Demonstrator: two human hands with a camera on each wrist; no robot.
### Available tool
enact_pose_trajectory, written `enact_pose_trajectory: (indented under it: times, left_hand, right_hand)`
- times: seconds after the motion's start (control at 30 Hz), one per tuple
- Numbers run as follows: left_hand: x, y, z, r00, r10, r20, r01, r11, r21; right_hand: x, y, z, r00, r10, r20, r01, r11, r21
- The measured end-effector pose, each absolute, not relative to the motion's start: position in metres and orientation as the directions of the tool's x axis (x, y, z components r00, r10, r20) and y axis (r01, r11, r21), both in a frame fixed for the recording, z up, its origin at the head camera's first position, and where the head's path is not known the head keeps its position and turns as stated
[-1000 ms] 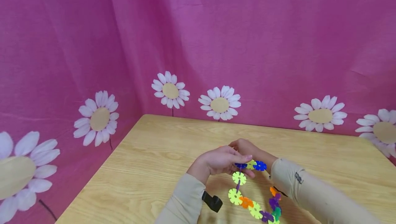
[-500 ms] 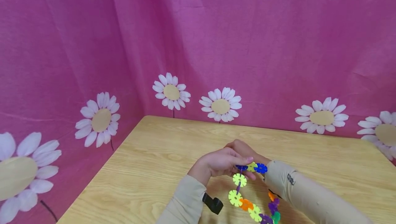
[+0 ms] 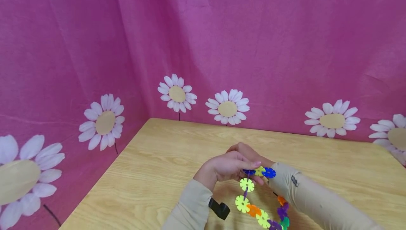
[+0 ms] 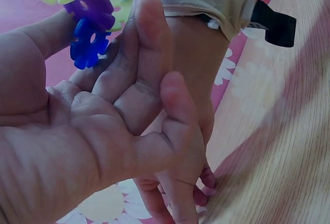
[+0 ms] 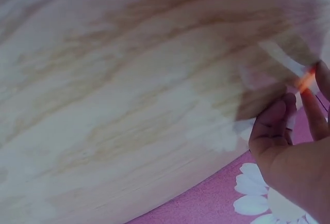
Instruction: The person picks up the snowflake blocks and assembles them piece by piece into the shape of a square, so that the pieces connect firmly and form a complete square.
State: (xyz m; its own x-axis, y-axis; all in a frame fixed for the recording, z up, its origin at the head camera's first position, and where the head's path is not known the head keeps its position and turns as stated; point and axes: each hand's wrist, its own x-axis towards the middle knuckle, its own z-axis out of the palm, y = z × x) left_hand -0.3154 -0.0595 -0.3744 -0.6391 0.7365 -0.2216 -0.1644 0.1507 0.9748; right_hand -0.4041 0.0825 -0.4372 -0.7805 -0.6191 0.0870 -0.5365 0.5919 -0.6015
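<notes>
A chain of interlocking plastic snowflake discs (image 3: 242,204) in yellow, blue, purple, orange and green hangs in a loop above the table. My left hand (image 3: 226,166) pinches it at a blue disc (image 4: 88,46), thumb on top, while its other fingers are loosely bent. Beyond the left hand, my right hand (image 3: 245,152) is mostly hidden in the head view. The right wrist view shows that hand (image 5: 299,162) pinching a small orange disc (image 5: 307,81), seen edge-on and blurred, between its fingertips. In the left wrist view, the right hand (image 4: 180,182) lies behind the left fingers.
The light wood table (image 3: 152,156) runs back to a pink curtain (image 3: 253,46) printed with white daisies. A black strap mount (image 3: 219,209) sits at the left wrist. The right sleeve (image 3: 317,194) reaches across the loop's right side.
My right hand and forearm have shifted slightly left behind the left hand. The left hand keeps its pinch on the chain, and the view has moved a little.
</notes>
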Motion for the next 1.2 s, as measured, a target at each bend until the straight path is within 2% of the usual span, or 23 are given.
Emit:
enact_pose_trajectory:
  times: [0.3, 0.5, 0.83, 1.2]
  left_hand:
    - [-0.315, -0.060, -0.374, -0.654, 0.728, -0.205, -0.178, 0.116, 0.977]
    - [-0.315, -0.061, -0.376, -0.655, 0.728, -0.202, -0.178, 0.111, 0.978]
    - [-0.319, -0.062, -0.374, -0.661, 0.726, -0.192, -0.149, 0.124, 0.981]
    - [-0.317, -0.061, -0.376, -0.661, 0.729, -0.176, -0.144, 0.107, 0.984]
  right_hand:
    - [-0.405, 0.090, -0.424, -0.802, -0.576, 0.159, -0.554, 0.618, -0.558]
    - [-0.400, 0.097, -0.416, -0.817, -0.556, 0.151, -0.531, 0.625, -0.573]
    - [-0.392, 0.116, -0.397, -0.881, -0.464, 0.099, -0.383, 0.573, -0.724]
    - [-0.387, 0.133, -0.377, -0.919, -0.393, -0.024, -0.129, 0.359, -0.925]
